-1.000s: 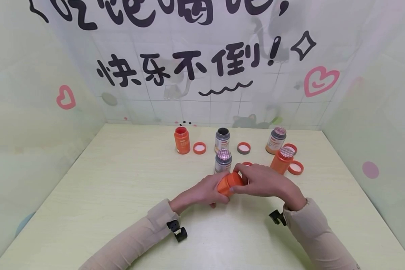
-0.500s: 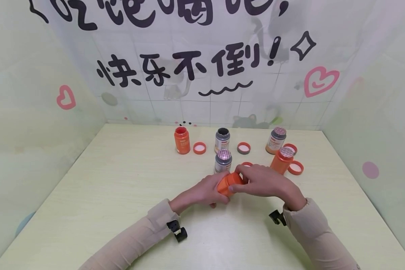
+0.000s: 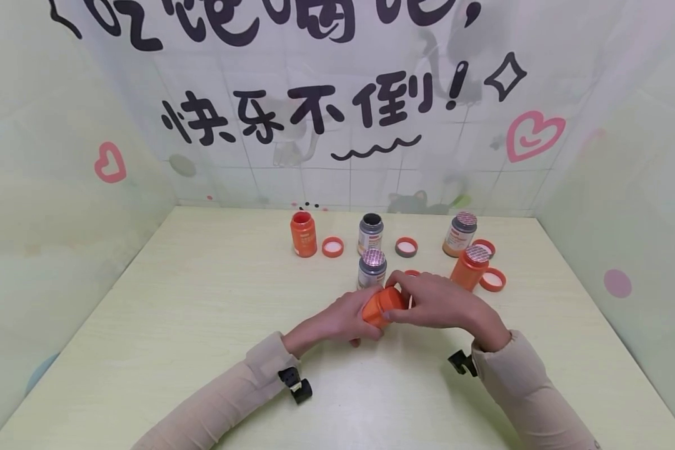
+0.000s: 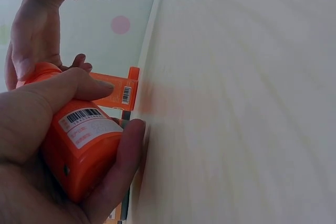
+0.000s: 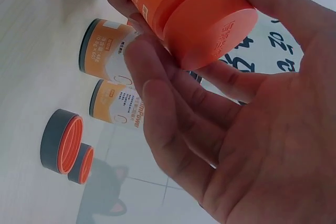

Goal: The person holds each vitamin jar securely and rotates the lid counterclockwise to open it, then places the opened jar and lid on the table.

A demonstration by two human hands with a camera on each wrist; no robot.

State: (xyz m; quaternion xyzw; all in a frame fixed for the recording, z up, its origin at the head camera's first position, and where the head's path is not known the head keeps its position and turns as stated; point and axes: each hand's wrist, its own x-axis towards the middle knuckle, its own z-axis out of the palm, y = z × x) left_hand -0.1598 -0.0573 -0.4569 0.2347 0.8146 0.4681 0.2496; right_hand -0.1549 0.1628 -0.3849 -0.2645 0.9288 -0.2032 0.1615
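Note:
My left hand [image 3: 345, 315] grips an orange plastic bottle [image 3: 374, 310], tilted with its top toward the right. Its barcode label faces up between thumb and fingers in the left wrist view. An orange screw cap [image 5: 212, 27] sits on the bottle's end. My right hand [image 3: 441, 301] pinches this cap, with the thumb on one side and fingers on the other. Just behind my hands stands a grey-topped bottle [image 3: 372, 272] with a patterned foil seal. A capless orange bottle [image 3: 468, 271], also foil-sealed, stands beyond the right hand.
At the back stand an open orange bottle [image 3: 304, 235], an open grey-necked bottle [image 3: 370, 235] and a foil-sealed one [image 3: 459, 236]. Loose caps lie near them, including an orange cap [image 3: 332, 247], a grey-sided cap [image 3: 406, 247] and another orange cap [image 3: 492, 280].
My right fingers and thumb have shifted slightly around the cap. My left hand and the bottle stay in about the same place. The other bottles and loose caps have not moved.

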